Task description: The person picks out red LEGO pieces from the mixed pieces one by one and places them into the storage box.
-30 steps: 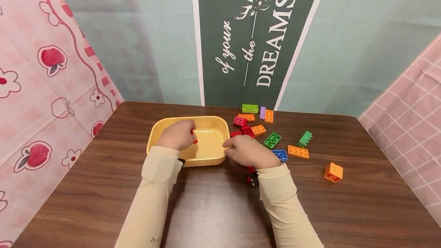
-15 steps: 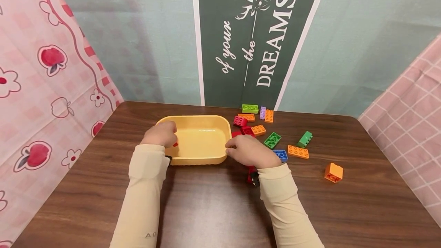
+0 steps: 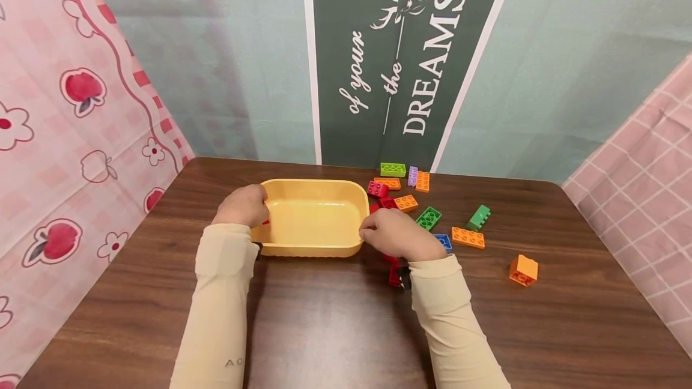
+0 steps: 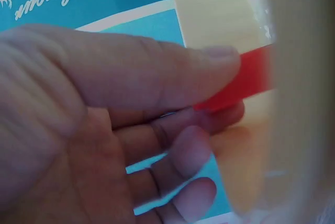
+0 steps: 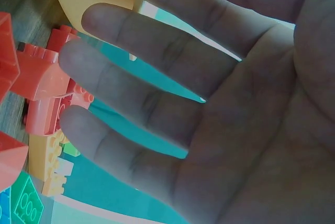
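Note:
A shallow yellow tray [image 3: 308, 251] lies on the table between the two hands. At its left end the left hand [image 3: 242, 206] pinches a red toy brick between thumb and index finger; in the left wrist view the red brick [image 4: 246, 80] is partly covered by the blurred tray wall. The other left fingers curl loosely below. On the opposite side, the right hand [image 3: 402, 234] holds the tray's right rim with thumb and index finger. Its remaining fingers extend fairly straight in the right wrist view, beside several red bricks [image 5: 44, 114]. The thumb's contact with the rim is cut off there.
Right of the tray lie several loose bricks: lime [image 3: 393, 169], orange [image 3: 468, 237], green [image 3: 429, 218], blue [image 3: 443, 242] and red ones partly behind the right hand. A taller orange brick [image 3: 523, 271] stands farther right. A printed cloth [image 3: 389, 77] hangs behind the table.
The left hand has moved left across the tray with the red brick still pinched. The tray has slid a little to the right, and the right hand has shifted right along with its rim.

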Motion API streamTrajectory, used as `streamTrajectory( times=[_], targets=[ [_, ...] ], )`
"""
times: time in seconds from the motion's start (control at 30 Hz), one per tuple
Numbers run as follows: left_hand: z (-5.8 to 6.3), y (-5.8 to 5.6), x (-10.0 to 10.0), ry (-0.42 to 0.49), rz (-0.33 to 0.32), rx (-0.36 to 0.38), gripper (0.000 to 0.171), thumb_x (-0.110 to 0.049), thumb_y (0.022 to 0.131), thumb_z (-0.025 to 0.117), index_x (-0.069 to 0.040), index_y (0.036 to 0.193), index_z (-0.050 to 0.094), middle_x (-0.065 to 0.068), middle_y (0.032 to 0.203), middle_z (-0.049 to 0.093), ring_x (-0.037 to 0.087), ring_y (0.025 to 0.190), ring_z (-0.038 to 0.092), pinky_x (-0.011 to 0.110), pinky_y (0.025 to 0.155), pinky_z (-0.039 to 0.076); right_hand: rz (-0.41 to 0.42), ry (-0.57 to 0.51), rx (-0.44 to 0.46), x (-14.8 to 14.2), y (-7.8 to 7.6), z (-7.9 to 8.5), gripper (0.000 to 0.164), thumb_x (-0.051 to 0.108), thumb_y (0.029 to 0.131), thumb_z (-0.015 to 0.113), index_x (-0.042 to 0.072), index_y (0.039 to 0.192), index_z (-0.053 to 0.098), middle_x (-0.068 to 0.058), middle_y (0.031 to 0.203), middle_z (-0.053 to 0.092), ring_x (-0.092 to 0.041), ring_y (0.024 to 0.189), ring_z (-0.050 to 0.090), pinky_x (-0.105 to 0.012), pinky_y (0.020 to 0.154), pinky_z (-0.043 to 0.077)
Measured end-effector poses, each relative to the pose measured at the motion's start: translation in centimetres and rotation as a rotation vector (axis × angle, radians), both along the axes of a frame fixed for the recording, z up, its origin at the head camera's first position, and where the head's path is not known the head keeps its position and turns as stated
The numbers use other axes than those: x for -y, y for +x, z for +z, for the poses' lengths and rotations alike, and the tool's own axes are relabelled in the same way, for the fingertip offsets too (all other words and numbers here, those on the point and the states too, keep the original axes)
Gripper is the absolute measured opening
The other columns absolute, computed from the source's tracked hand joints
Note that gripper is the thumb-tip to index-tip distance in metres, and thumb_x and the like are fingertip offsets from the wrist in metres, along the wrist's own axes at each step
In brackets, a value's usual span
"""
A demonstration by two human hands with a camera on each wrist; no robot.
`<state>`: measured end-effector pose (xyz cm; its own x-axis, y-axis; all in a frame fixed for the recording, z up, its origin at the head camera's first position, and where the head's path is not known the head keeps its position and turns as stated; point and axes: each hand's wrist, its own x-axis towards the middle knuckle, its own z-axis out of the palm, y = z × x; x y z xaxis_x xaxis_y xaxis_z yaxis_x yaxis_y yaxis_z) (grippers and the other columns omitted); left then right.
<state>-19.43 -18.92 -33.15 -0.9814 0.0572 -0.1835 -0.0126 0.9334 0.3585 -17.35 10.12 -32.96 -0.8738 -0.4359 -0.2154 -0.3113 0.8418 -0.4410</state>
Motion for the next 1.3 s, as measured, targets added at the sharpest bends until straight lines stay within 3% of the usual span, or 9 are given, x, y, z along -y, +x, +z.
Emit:
streamTrajectory(
  times=[0.1, 0.27, 0.37, 0.57, 0.87, 0.97, 1.13, 1.23, 1.3],
  targets=[
    [-0.3, -0.2, 0.3, -0.007, -0.019, -0.036, 0.013, -0.007, 0.084, 0.054, -0.003, 0.087, 0.066, 0.013, 0.085, 0.056, 0.031, 0.079, 0.046, 0.043, 0.07, 0.041, -0.007, 0.0, 0.004, -0.1, 0.0, 0.1, 0.024, 0.024, 0.093, 0.061, 0.011, 0.108, 0.075, 0.001, 0.091, 0.068, -0.016, 0.077, 0.056, -0.035, 0.08, 0.052],
    [-0.7, -0.2, 0.3, 0.009, -0.004, -0.14, 0.026, -0.012, 0.084, 0.06, -0.003, 0.107, 0.07, 0.025, 0.129, 0.045, 0.045, 0.12, 0.035, 0.061, 0.094, 0.034, -0.005, -0.006, -0.004, -0.3, -0.1, 0.0, 0.024, 0.024, 0.093, 0.061, 0.01, 0.107, 0.075, 0.001, 0.089, 0.068, -0.016, 0.076, 0.056, -0.035, 0.079, 0.053],
    [-1.1, -0.4, 0.1, 0.006, 0.01, -0.116, 0.026, -0.012, 0.083, 0.061, -0.004, 0.106, 0.07, 0.03, 0.144, 0.034, 0.05, 0.134, 0.022, 0.067, 0.1, 0.027, -0.007, -0.013, -0.008, -0.3, 0.0, -0.1, 0.024, 0.024, 0.092, 0.062, 0.01, 0.106, 0.076, 0.002, 0.086, 0.067, -0.016, 0.075, 0.056, -0.034, 0.077, 0.052],
    [-1.9, -0.6, 0.2, -0.003, 0.002, 0.045, 0.017, -0.013, 0.08, 0.064, -0.007, 0.096, 0.066, 0.021, 0.114, 0.046, 0.043, 0.108, 0.039, 0.059, 0.086, 0.038, -0.011, -0.016, -0.005, -0.3, 0.0, -0.1, 0.023, 0.024, 0.092, 0.062, 0.011, 0.106, 0.076, 0.003, 0.085, 0.067, -0.016, 0.074, 0.056, -0.034, 0.076, 0.052],
    [-2.3, -0.6, 0.5, 0.066, 0.0, 0.127, 0.007, -0.007, 0.08, 0.059, -0.005, 0.079, 0.052, 0.015, 0.095, 0.041, 0.027, 0.082, 0.041, 0.035, 0.062, 0.036, -0.022, -0.001, -0.026, 0.2, 0.1, -0.1, 0.022, 0.025, 0.092, 0.062, 0.012, 0.104, 0.076, 0.003, 0.085, 0.067, -0.016, 0.074, 0.056, -0.034, 0.077, 0.052],
    [-2.3, -0.5, 0.7, 0.101, 0.023, 0.155, 0.015, -0.008, 0.078, 0.062, -0.002, 0.089, 0.054, 0.017, 0.099, 0.041, 0.027, 0.084, 0.043, 0.035, 0.064, 0.039, -0.021, -0.005, -0.028, 0.4, 0.1, -0.2, 0.03, 0.025, 0.092, 0.062, 0.009, 0.115, 0.071, 0.0, 0.09, 0.066, -0.018, 0.077, 0.056, -0.036, 0.078, 0.051],
    [-2.1, -0.6, 1.2, 0.134, 0.039, 0.195, 0.056, -0.018, 0.081, 0.066, 0.005, 0.129, 0.049, 0.024, 0.12, 0.042, 0.032, 0.097, 0.049, 0.042, 0.081, 0.045, -0.029, -0.016, -0.038, -1.1, -0.4, 0.0, 0.053, 0.028, 0.093, 0.06, 0.007, 0.141, 0.052, -0.012, 0.114, 0.065, -0.026, 0.099, 0.06, -0.046, 0.092, 0.049],
    [-1.8, -0.7, 1.5, 0.11, 0.016, 0.179, 0.062, -0.025, 0.086, 0.064, 0.007, 0.135, 0.044, 0.028, 0.125, 0.042, 0.034, 0.102, 0.049, 0.047, 0.09, 0.045, -0.079, 0.01, -0.043, -3.2, -0.8, 0.2, 0.053, 0.028, 0.093, 0.059, 0.008, 0.142, 0.051, -0.016, 0.129, 0.061, -0.031, 0.112, 0.057, -0.052, 0.098, 0.046],
    [-1.5, -0.7, 1.5, 0.091, 0.008, 0.157, 0.062, -0.028, 0.088, 0.063, 0.008, 0.136, 0.044, 0.029, 0.126, 0.044, 0.036, 0.104, 0.049, 0.05, 0.094, 0.044, -0.122, 0.033, -0.023, -4.8, -1.1, 0.4, 0.051, 0.027, 0.093, 0.059, 0.005, 0.139, 0.054, -0.017, 0.125, 0.063, -0.032, 0.109, 0.058, -0.052, 0.095, 0.048]
  ],
)
